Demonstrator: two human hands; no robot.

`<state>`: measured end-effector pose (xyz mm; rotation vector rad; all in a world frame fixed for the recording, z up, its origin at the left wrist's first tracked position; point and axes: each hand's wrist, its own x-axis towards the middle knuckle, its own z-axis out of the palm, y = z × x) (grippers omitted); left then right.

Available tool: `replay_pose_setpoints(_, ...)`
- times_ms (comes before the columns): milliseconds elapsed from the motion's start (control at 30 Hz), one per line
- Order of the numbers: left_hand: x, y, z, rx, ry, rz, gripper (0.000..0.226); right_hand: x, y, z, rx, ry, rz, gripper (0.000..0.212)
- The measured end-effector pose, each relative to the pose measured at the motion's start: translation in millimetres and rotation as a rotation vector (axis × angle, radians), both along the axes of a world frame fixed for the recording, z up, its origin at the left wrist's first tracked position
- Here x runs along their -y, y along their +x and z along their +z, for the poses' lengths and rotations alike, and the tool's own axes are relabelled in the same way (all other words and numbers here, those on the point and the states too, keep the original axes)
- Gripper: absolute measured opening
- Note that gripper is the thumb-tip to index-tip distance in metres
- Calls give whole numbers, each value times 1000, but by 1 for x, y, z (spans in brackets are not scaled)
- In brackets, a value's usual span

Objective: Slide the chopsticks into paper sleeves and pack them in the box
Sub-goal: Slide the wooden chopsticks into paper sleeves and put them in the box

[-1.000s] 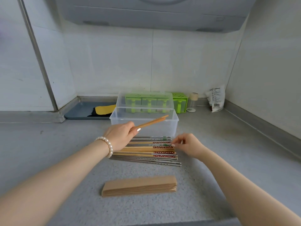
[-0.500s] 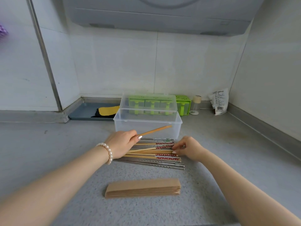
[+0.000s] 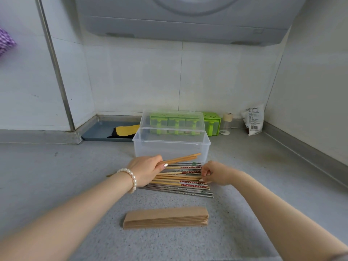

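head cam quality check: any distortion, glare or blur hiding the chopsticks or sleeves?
Head view: wide-angle bending bows the wall seams and counter edge; soft even light, no harsh shadows. The clear box shows mild sheen only. The left hand, the pair of wooden chopsticks it holds, the right hand, the chopstick pile and paper sleeves look sharp.

Head view: forward-down over counter, close.
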<state>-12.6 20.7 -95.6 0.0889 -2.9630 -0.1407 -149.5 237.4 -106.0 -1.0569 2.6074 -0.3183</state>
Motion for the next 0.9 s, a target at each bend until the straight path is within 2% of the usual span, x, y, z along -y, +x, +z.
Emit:
replay_pose_setpoints(133,-1,-2,0,-4,11,-6,30,-2,0,1,33,-15,-13,25)
replay_pose_setpoints(267,-3,-5,0,5,6,-1,29,-6,2,9,61,-19,-11,22)
replay_pose_setpoints(300,-4,-6,1,6,5,3,32,-8,2,13,75,-38,-9,15)
replay_pose_setpoints(400,-8,-7,6,-21,-47,-14,57,-17,7,35,134,-104,-10,20)
replay_pose_setpoints(433,-12,-6,9,-31,-84,-30,62,-21,8,41,176,-138,0,15)
replay_pose_setpoints(500,-19,-5,14,-58,-156,-60,65,-27,12,54,249,-190,37,11)
replay_pose_setpoints(567,-24,-5,18,-118,-208,-77,56,-31,13,58,313,-234,59,12)
replay_pose_setpoints(633,-25,-3,22,-157,-219,-76,36,-35,13,55,415,-297,62,10)
replay_pose_setpoints(733,-27,4,29,-88,-294,-88,14,-41,16,51,570,-351,61,6)
replay_pose_setpoints(767,-27,6,30,-68,-350,-106,13,-45,16,52,602,-337,58,14)
replay_pose_setpoints(900,-27,12,44,-30,-556,-172,20,-55,21,73,582,-323,14,86)
